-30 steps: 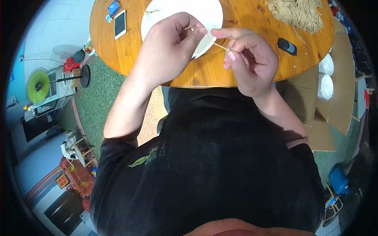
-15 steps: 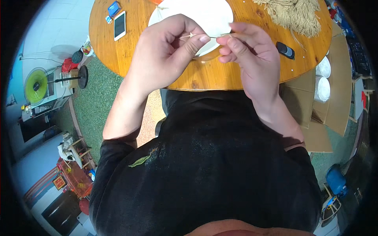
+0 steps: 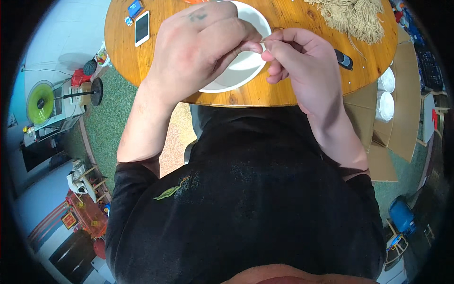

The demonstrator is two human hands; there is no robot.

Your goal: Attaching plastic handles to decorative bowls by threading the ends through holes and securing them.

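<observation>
Left hand: we are holding our left hand (image 3: pixel 201 49) over the white bowl (image 3: pixel 236 71), thumb and forefinger pinched together on something tiny and pale; it is too small to name.
Right hand: we are bringing our right hand (image 3: pixel 295 64) tip to tip with the left, its fingers (image 3: pixel 279 47) also closing on the same small piece, just above the bowl's right rim.
Piece in work: we are keeping it between both sets of fingertips, off the bench, over the bowl.
Bowl: it is sitting at the near edge of the round wooden bench (image 3: pixel 161 52); the part of its inside that shows is looking bare and white.
Stock: a heap of tan fibre strands (image 3: pixel 352 16) is lying well apart, at the far right of the bench, and is looking large.
Progress, our judgement: we are working one piece by hand; with little showing in the bowl and the heap full, most of the work seems to remain.
Other items: a white phone (image 3: pixel 142 27) and a small dark object (image 3: pixel 344 59) are lying untouched on the bench.
</observation>
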